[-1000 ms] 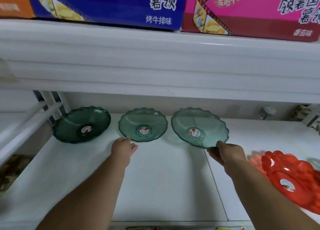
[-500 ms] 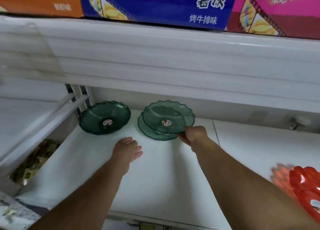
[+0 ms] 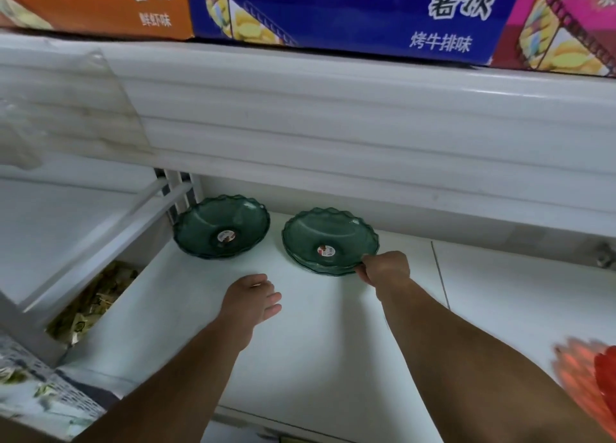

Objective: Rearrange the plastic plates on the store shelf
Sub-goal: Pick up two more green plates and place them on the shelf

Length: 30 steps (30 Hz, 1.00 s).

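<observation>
Two green scalloped plastic plates lie stacked (image 3: 328, 239) at the back of the white shelf (image 3: 300, 336), the upper one nested in the lower. My right hand (image 3: 383, 269) pinches the front right rim of the upper plate. A darker green plate (image 3: 213, 229) sits alone to the left, near the shelf's left rail. My left hand (image 3: 251, 301) rests palm down on the shelf in front of the plates, fingers apart, holding nothing.
A red scalloped plate (image 3: 605, 376) shows at the right edge. The upper shelf's thick white lip (image 3: 333, 126) hangs low over the plates, with snack cartons (image 3: 350, 9) on top. A bin of packets (image 3: 90, 302) lies lower left, behind a white rail.
My right hand carried the right green plate leftward and set it onto the middle green plate. My left hand drew back from the middle plate toward me. The view shifted left.
</observation>
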Tool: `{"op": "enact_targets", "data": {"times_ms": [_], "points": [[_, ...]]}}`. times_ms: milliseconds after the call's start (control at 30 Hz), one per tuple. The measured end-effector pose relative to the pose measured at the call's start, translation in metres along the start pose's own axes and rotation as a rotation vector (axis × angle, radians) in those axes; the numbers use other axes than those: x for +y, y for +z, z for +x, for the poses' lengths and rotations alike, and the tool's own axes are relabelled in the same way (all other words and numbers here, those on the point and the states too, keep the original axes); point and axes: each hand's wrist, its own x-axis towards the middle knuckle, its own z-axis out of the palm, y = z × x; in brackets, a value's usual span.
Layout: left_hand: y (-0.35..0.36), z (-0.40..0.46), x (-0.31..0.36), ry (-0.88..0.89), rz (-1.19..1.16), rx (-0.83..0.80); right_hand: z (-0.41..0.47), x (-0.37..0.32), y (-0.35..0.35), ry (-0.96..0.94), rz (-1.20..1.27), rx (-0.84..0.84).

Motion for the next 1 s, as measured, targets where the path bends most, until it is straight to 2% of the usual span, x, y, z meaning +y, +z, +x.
{"op": "enact_targets", "data": {"times_ms": [200,300,433,500,600,767,867,1000], "points": [[0.016,-0.013,0.007,-0.083,-0.007,-0.062,-0.01,0.003,-0.019,-0.131,-0.2,0.051],[0.029,-0.021,0.004,-0.01,0.222,-0.026,-0.016,0.006,-0.029,-0.143,-0.297,-0.021],[0.048,-0.041,0.002,0.181,0.757,-0.058,-0.027,0.014,-0.045,-0.241,-0.415,-0.133],[0.06,-0.055,0.003,0.247,0.947,-0.092,-0.037,0.019,-0.055,-0.307,-0.465,-0.199],[0.081,-0.079,0.004,0.304,1.142,-0.117,-0.055,0.027,-0.075,-0.422,-0.653,-0.292],[0.118,-0.127,0.002,0.352,1.452,-0.064,-0.083,0.049,-0.114,-0.747,-1.008,-0.312],[0.14,-0.156,-0.004,0.362,1.586,-0.032,-0.096,0.064,-0.139,-0.82,-1.138,-0.314],[0.166,-0.186,-0.019,0.374,1.68,-0.061,-0.113,0.087,-0.173,-0.823,-1.169,-0.298]]}}
